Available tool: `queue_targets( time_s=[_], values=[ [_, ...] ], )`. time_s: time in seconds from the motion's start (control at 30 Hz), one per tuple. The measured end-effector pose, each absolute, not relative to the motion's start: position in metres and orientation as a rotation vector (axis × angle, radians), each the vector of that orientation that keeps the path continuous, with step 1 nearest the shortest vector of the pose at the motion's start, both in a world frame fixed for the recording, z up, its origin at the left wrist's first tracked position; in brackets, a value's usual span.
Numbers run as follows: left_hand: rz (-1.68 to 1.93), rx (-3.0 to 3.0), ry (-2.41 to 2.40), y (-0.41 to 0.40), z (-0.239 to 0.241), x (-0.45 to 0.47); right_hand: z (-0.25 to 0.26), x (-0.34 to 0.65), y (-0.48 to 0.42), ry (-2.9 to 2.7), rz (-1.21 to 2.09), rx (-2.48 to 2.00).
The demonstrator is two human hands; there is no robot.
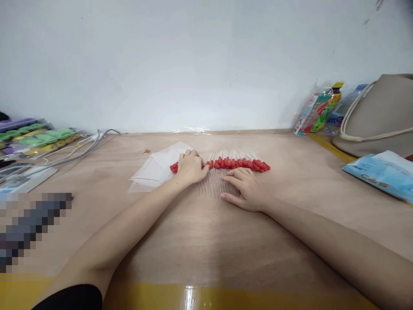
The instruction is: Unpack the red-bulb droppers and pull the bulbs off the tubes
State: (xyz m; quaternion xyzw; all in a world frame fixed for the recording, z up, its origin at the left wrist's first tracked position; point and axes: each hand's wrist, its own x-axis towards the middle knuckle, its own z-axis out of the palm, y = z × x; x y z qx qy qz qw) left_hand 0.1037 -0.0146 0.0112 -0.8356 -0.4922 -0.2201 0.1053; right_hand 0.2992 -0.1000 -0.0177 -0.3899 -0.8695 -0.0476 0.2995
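1. Green and purple packs (35, 133) lie at the far left of the brown wooden table (200, 241), with thin grey cables (80, 150) next to them.
2. Flat see-through plastic bags (155, 170) lie in a small pile just left of our hands. They look flat, and we see nothing inside them.
3. Our left hand (191, 167) sits on the left end of a long row of little clear droppers with red rubber tops (240, 163). Its fingers are curled down over the red tops. We cannot tell if they pinch one.
4. The droppers lie side by side in the middle of the table, red tops away from us and clear tips toward us.
5. Our right hand (245, 187) lies flat on the clear tips, with its fingers spread and holding nothing.
6. We think the row is nearly tidy. No dropper looks to be in a bag yet, so all the bagging would be left.
7. Bright drink bottles (319, 110), a beige cloth bag with a rope handle (383, 116) and a blue packet (383, 172) sit at the far right.
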Motion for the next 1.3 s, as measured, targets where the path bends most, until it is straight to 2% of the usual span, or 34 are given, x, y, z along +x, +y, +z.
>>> queue_targets(
  time_s=[0.17, 0.33, 0.47, 0.73, 1.03, 1.3],
  values=[
    [-0.831, -2.340, -1.455, -0.025, 0.018, 0.096, -0.023, 0.299, -0.098, -2.170, -0.172, -1.016],
    [-0.878, -2.425, -1.102, -0.055, 0.014, 0.079, -0.024, 0.300, -0.097, -1.921, -0.307, -1.064],
    [-0.892, -2.591, -0.865, -0.071, 0.003, 0.076, -0.021, 0.302, -0.097, -2.037, -0.388, -1.040],
    [-0.969, -2.764, -0.776, -0.072, -0.006, 0.075, -0.029, 0.303, -0.092, -2.229, -0.280, -0.957],
    [-0.801, -2.766, -0.803, -0.074, -0.009, 0.084, -0.032, 0.300, -0.091, -2.273, -0.188, -0.814],
    [-0.789, -2.786, -0.716, -0.074, -0.011, 0.087, -0.033, 0.299, -0.090, -2.272, -0.121, -0.775]
  ],
)
